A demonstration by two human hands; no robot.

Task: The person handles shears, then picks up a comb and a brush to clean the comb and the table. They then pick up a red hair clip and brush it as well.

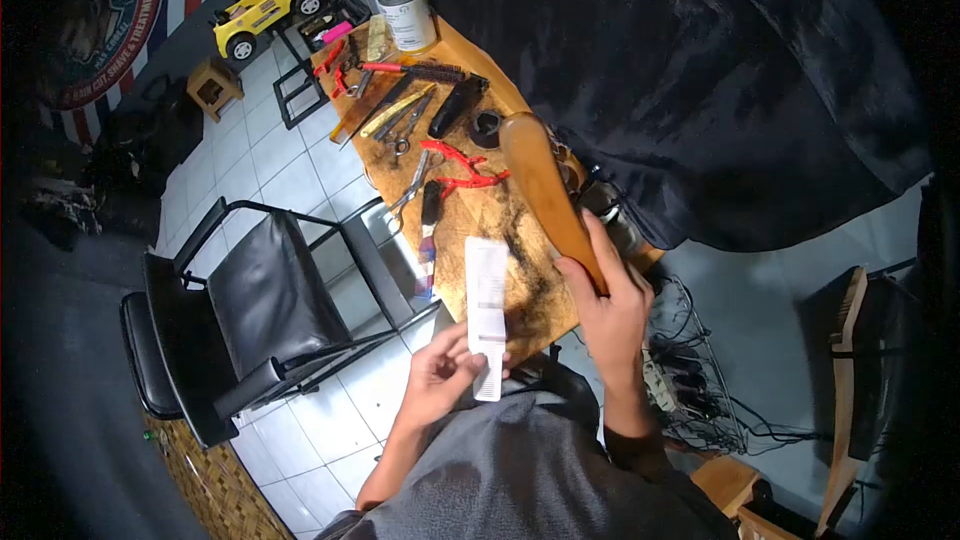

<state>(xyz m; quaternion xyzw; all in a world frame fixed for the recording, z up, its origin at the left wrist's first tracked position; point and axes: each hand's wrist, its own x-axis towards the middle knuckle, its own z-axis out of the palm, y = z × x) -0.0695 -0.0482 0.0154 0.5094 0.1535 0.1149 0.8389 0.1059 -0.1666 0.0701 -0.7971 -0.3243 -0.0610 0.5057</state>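
Observation:
My left hand is closed on the lower part of a white comb, which stands roughly upright in front of me over the table edge. My right hand grips the narrow end of a brown wooden brush, its broad smooth back toward me and its underside hidden. Below both hands lies a worn wooden table with dark hair clippings. Nearest to the comb is a brush with a dark head and striped handle. Red hair clips and scissors lie beyond it.
Farther up the table are a black clipper, a red-handled round brush, a yellow razor and a white can. A black chair stands at left. A dark cloth hangs at right, above tangled cables.

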